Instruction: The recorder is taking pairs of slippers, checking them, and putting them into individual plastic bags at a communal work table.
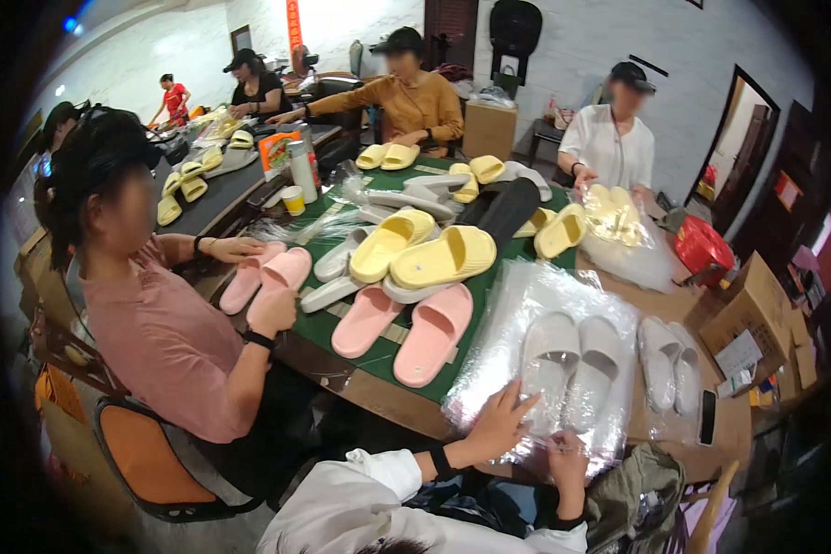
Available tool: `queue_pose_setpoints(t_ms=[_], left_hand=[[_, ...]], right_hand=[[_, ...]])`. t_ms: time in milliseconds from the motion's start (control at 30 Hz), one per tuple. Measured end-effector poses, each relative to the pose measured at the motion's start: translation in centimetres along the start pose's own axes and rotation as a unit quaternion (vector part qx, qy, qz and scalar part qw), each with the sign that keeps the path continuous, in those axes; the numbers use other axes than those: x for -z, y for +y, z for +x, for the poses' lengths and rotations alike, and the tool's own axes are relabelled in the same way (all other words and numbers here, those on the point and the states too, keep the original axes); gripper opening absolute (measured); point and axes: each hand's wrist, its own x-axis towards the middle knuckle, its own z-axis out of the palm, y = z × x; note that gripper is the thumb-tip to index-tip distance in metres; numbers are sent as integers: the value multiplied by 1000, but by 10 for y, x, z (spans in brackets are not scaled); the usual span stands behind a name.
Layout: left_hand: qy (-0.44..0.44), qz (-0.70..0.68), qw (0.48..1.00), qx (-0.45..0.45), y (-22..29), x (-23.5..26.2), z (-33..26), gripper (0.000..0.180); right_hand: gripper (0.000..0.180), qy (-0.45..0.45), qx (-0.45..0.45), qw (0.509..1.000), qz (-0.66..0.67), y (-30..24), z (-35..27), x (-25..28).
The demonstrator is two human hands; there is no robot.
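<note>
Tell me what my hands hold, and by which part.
The right hand appears to pinch the clear plastic at its near edge, by the heels of the grey slippers. The left hand touches the plastic there; whether it grips cannot be told.

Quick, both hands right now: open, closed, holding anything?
Left hand: open, fingers spread over clear, shiny plastic film beside the pale grey, open-toed slippers.
Right hand: fingers curled at the film's near edge; whether gripping cannot be told.
</note>
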Motion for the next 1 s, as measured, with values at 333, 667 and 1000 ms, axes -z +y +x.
queue_pose_setpoints(t_ms=[333,667,1000], left_hand=[[-35,-11,999,21,0,5,2,56],[-35,-14,999,12,1,6,1,56],[-37,-1,999,9,0,7,0,57]], right_hand=[[18,-125,107,986,41,16,8,-9],[21,-153,45,983,93,7,3,-3],[31,-156,111,978,82,11,5,-8]])
